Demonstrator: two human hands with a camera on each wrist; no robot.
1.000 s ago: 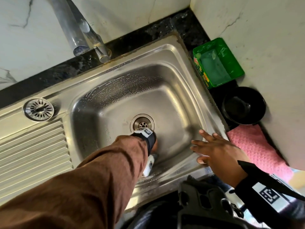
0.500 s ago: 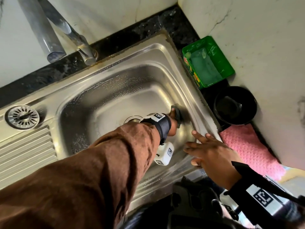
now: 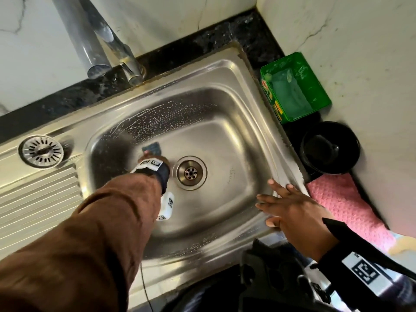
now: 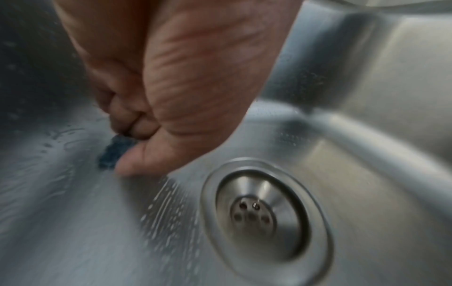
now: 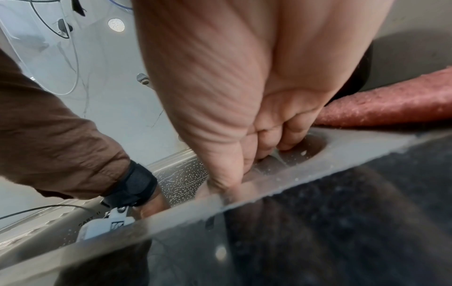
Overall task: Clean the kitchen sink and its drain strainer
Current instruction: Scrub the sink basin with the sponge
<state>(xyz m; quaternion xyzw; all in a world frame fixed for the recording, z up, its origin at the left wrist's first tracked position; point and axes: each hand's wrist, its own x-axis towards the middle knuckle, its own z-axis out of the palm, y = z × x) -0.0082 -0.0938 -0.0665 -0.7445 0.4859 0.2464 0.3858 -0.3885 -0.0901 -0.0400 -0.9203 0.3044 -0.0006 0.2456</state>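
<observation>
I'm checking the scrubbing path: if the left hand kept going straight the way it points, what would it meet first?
Probably the sink's far wall: the left hand, gripping the blue scrub pad, points away from the drain toward it. Depth is unclear.

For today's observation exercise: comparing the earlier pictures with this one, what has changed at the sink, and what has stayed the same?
The left hand, gripping the scrub pad, has swept from the basin's right wall, across the drain, to its left. The right hand still rests flat on the sink rim; the strainer still lies on the drainboard.
</observation>
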